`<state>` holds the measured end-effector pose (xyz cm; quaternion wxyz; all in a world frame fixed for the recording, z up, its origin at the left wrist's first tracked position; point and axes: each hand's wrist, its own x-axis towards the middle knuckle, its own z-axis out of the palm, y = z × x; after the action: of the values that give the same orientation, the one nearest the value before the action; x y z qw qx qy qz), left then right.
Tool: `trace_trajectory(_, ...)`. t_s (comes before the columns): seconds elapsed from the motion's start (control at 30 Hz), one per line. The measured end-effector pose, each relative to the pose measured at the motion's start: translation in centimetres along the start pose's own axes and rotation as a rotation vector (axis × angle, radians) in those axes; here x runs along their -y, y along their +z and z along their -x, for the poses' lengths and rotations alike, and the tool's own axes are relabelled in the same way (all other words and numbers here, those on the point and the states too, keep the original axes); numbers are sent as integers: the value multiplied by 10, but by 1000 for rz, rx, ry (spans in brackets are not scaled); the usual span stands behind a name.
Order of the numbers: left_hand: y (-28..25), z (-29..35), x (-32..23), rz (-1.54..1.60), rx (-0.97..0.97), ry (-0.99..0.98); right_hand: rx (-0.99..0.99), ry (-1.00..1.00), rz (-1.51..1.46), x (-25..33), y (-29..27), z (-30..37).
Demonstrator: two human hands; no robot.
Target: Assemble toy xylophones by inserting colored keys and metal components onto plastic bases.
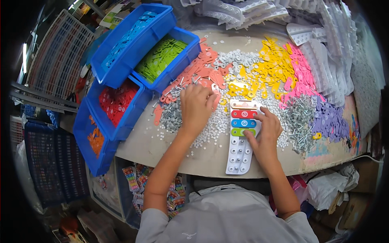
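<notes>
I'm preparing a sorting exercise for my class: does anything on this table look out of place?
Yes. One yellow piece lies at the right, beside the metal fasteners and near the purple pieces, apart from the main yellow pile. It looks odd because its colour matches that pile, not those neighbours.

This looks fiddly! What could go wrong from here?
The lower end of the tray lies close to the edge of the table, so a nudge from the right hand might push it over. Yellow pieces meet pink pieces with no divider, so colours could mix. The top bin is stacked over another, so it might slip.
</notes>
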<state>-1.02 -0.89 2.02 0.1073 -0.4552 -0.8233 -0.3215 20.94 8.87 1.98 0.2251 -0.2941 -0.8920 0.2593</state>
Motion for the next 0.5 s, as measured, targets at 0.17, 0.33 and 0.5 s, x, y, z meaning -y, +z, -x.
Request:
trace_trajectory(0.17,6,6,5,-214,165,136,13,-35,30,1,-3,-1)
trace_trajectory(0.33,8,7,-4,-367,212,154,-41,-84,37,-15,-18,-26)
trace_trajectory(0.5,20,7,-13,-515,301,180,-78,-281,187,-46,-21,-90)
